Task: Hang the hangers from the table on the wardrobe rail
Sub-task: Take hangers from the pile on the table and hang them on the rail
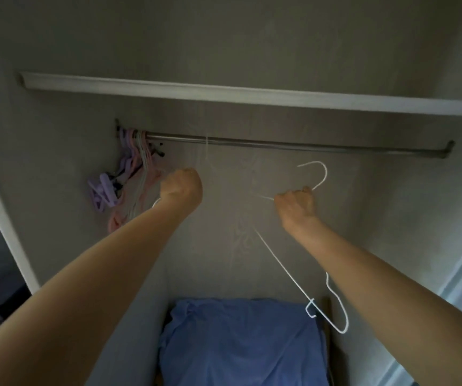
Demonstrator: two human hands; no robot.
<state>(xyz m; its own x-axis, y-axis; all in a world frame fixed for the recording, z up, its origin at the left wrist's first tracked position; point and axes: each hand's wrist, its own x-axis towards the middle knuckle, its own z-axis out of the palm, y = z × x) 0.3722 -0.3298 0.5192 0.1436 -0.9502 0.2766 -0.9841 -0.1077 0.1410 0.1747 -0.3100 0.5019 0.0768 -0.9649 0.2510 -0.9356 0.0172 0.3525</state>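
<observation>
**Mia:** Because the right hand (296,206) has its grip curled tight round the neck of the white wire hanger (288,271), what could go wrong?

**Ben:** I think the hook could miss. The hook points up, just above that grip, and the wardrobe rail (294,147) is higher up again, not touching it. The wire is thin and bendy, so it might wobble and slip past the rail.

**Mia:** And the bottom part?

**Ben:** It hangs far below the grip, down near the blue cloth (241,338). It could snag there, I guess.

**Mia:** What is the left hand (181,186) doing?

**Ben:** It is closed like a fist, and something thin and white peeks out under it. Faint blurry white wires run up from beside it to the rail. I cannot tell for sure if it grips them. If it pulls, they could swing.

**Mia:** What else is there?

**Ben:** To the left of that grip, pink and purple plastic hangers (132,174) are bunched at the rail's end, with purple clips (101,193). They look smooth and thick. The rail is a shiny metal bar. Above it is a flat pale shelf (224,93).
</observation>
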